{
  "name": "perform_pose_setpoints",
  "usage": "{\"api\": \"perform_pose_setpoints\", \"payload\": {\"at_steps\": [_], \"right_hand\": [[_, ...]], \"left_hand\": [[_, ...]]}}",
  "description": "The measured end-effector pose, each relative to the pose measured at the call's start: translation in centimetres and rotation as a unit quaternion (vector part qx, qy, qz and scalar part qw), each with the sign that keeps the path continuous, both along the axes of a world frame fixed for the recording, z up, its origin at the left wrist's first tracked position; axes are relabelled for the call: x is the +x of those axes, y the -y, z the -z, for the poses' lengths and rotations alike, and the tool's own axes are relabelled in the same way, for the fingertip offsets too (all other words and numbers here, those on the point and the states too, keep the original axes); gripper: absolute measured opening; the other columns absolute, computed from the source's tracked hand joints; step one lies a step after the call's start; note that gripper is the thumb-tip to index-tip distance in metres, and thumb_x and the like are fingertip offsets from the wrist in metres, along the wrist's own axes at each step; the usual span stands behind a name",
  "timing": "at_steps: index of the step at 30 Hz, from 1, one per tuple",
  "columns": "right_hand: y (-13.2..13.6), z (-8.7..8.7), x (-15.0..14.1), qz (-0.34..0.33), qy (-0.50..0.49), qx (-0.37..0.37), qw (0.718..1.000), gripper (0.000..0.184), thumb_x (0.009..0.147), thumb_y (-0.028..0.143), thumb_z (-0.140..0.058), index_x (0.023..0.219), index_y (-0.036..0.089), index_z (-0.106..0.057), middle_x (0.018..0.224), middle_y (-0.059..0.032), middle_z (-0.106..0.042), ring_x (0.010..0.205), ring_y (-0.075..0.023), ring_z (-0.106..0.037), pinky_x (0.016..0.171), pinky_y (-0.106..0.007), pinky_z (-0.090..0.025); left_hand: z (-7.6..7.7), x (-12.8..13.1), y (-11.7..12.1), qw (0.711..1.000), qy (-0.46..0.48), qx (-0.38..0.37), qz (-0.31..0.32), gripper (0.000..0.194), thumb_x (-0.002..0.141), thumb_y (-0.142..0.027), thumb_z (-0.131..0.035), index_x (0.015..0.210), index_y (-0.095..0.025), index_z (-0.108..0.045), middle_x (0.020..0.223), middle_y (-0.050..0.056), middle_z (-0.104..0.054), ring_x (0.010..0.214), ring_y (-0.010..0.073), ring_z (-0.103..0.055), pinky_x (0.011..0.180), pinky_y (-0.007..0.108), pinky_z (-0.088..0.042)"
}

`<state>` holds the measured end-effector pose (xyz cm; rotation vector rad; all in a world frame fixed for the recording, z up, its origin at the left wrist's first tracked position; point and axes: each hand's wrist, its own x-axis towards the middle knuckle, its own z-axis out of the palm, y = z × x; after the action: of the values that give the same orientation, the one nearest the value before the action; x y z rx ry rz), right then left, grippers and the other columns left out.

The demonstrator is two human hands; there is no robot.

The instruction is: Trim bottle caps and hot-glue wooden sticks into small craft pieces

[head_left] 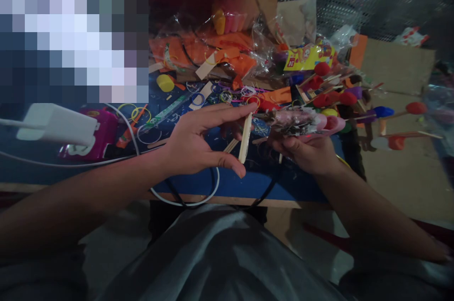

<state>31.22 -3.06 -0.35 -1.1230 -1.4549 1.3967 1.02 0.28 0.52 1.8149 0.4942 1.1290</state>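
Note:
Between the thumb and stretched index finger of my left hand (191,138), a short stack of flat wooden craft sticks (245,140) is pinched by its ends, standing slightly tilted. My right hand (314,152) is closed round a pink hot glue gun (308,120) wrapped in ragged, dirty tape. Its nozzle points left, close to the sticks; whether it touches them I cannot tell. A red blob (260,103) lies just behind the nozzle. More loose sticks (232,145) show on the blue table below my left hand.
A white charger (58,126) sits in a magenta socket block (108,126) at left, its white cable (184,204) looping near the table edge. Coloured balls on sticks (347,98), a yellow packet (308,56), orange pieces, rubber bands (141,113) and cardboard (397,67) crowd the back and right.

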Motion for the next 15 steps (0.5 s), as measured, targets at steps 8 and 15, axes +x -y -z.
{"api": "perform_pose_setpoints", "payload": {"at_steps": [8,15], "right_hand": [[-0.04,0.31,0.06,0.001,-0.011,0.009,1.000,0.051,0.082,0.069,-0.094,0.088,0.025,-0.068,0.068,0.0038,-0.054,0.059,-0.0144,-0.049,0.053,-0.032,-0.053],[-0.01,0.28,-0.06,-0.007,-0.007,0.019,1.000,0.053,0.085,0.071,-0.091,0.084,0.024,-0.066,0.069,0.0025,-0.058,0.057,-0.0127,-0.048,0.047,-0.029,-0.040]], "left_hand": [[-0.14,-0.06,0.13,1.000,0.000,-0.005,0.002,0.097,0.064,-0.056,-0.109,0.153,-0.032,-0.075,0.111,0.008,-0.086,0.089,0.0206,-0.075,0.078,0.032,-0.063],[-0.50,0.06,0.31,1.000,0.014,-0.003,0.007,0.096,0.066,-0.045,-0.110,0.154,-0.034,-0.074,0.111,0.007,-0.084,0.088,0.0189,-0.074,0.083,0.032,-0.064]]}}
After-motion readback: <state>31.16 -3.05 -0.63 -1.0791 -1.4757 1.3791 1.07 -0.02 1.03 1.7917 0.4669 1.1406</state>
